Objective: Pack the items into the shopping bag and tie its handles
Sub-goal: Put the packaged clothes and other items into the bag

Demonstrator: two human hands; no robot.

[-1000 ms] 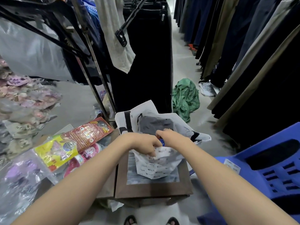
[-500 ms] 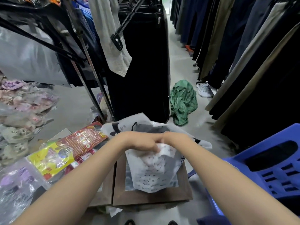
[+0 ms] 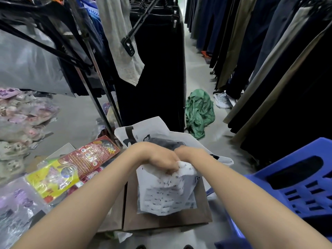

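Shopping bag point(image 3: 167, 194) gathered at its top, on the cardboard box point(image 3: 161, 223).

Both fists meet above the box: left hand point(image 3: 158, 159) and right hand point(image 3: 188, 156), knuckles touching, fingers closed on bunched plastic. Thin film could slip or tear under uneven pull, spilling the dark garment point(image 3: 165, 141) just behind the box.

Clothing shop aisle. Long rows of dark and khaki trousers point(image 3: 260, 56) are hung on metal rails at both sides; plastic-wrapped packets of pastel children's slippers point(image 3: 23, 112) are stacked at left.
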